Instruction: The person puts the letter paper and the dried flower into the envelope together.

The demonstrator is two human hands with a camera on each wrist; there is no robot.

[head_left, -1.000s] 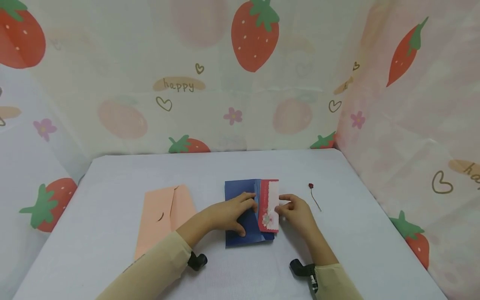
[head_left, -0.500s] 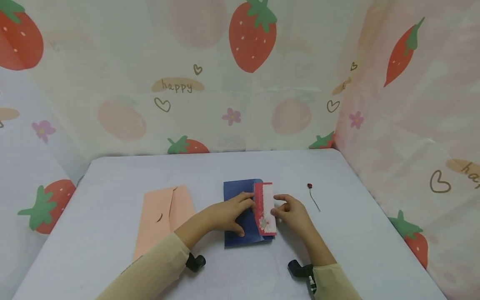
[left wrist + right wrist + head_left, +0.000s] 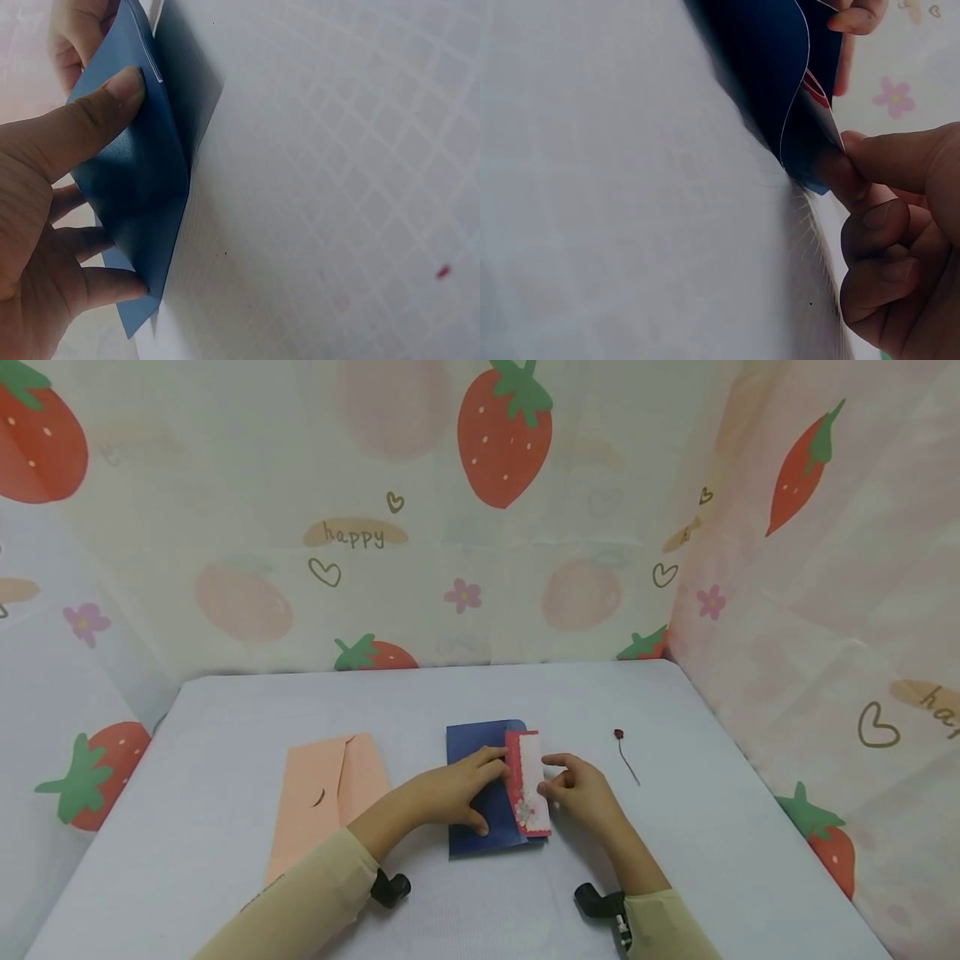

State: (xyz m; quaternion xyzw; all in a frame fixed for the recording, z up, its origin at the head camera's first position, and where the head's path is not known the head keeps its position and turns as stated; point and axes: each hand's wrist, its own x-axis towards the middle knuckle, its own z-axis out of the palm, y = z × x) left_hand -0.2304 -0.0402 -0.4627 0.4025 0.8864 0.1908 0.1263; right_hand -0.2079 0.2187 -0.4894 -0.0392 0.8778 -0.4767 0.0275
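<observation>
Red-and-white card (image 3: 533, 777) at the open edge of a blue envelope (image 3: 467, 745).
Head view: card overlaps the blue envelope; I note a peach envelope (image 3: 311, 768) left, small red flower (image 3: 618, 734) right. Left wrist: left hand (image 3: 34, 225), fingers parted, grips the blue envelope. Right wrist: right hand (image 3: 930, 232) pinches the card, thumb against forefinger.

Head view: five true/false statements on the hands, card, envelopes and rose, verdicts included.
1. The left hand holds the blue envelope. True.
2. The right hand pinches the pink-and-white card. True.
3. The card is wholly hidden inside the blue envelope. False: much of the card shows.
4. The peach envelope lies left of the blue envelope. True.
5. The red rose lies on the peach envelope. False: the rose lies right of the card.
</observation>
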